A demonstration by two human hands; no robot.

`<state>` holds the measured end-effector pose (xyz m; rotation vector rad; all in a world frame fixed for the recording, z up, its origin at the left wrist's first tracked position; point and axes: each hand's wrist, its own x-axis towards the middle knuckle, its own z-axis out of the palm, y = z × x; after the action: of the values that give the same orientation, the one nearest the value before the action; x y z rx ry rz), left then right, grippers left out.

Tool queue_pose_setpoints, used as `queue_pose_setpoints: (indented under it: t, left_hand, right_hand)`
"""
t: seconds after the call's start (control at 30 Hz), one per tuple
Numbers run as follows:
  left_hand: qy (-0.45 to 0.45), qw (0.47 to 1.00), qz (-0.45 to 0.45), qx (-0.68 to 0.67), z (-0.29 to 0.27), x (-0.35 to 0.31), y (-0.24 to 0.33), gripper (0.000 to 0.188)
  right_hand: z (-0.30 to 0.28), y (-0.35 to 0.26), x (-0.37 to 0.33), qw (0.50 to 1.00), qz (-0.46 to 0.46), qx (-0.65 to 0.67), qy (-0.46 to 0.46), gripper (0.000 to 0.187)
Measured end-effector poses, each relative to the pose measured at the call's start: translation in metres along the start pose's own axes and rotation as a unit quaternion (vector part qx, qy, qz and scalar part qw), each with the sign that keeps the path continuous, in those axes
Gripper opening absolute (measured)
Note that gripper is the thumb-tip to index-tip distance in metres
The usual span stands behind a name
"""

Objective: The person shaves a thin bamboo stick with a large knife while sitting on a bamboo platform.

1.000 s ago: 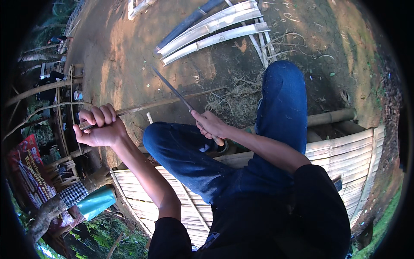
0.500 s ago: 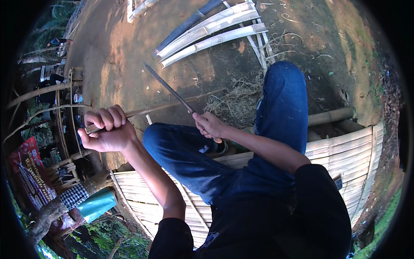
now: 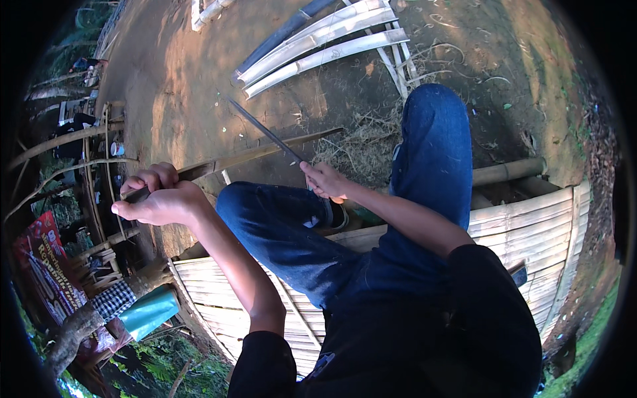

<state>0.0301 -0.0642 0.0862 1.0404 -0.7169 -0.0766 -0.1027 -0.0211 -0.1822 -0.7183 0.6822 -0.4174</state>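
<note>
Left hand [image 3: 158, 194] grips a bamboo strip [image 3: 245, 158], seemingly already split; right hand [image 3: 323, 180], apart, clasps a long knife [image 3: 265, 131]; how much work remains is unclear.

patchy sunlight [image 3: 174, 73] falls across bare brown earth [image 3: 142, 99] beside a slatted bamboo platform [image 3: 524, 232].

The knife [image 3: 265, 131] is partly hidden by the right hand [image 3: 323, 180]; a pole [image 3: 284, 36] (the dark one) leaves the top edge.
</note>
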Motion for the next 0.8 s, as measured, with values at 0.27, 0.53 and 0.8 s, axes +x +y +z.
queue_pose_setpoints:
  t: [0.27,0.53,0.8]
  left_hand:
    - [0.067,0.994,0.052,0.072,-0.01,-0.004,0.002,0.056]
    - [0.092,0.991,0.043,0.09,-0.002,-0.001,0.0,0.054]
    - [0.096,0.993,0.039,0.062,-0.007,-0.001,-0.002,0.055]
  right_hand:
    - [0.014,-0.02,-0.01,0.99,0.104,0.096,0.005,0.063]
    - [-0.007,-0.008,0.002,0.991,0.11,0.075,0.022,0.063]
    - [0.011,-0.013,-0.008,0.998,0.026,0.011,-0.064,0.062]
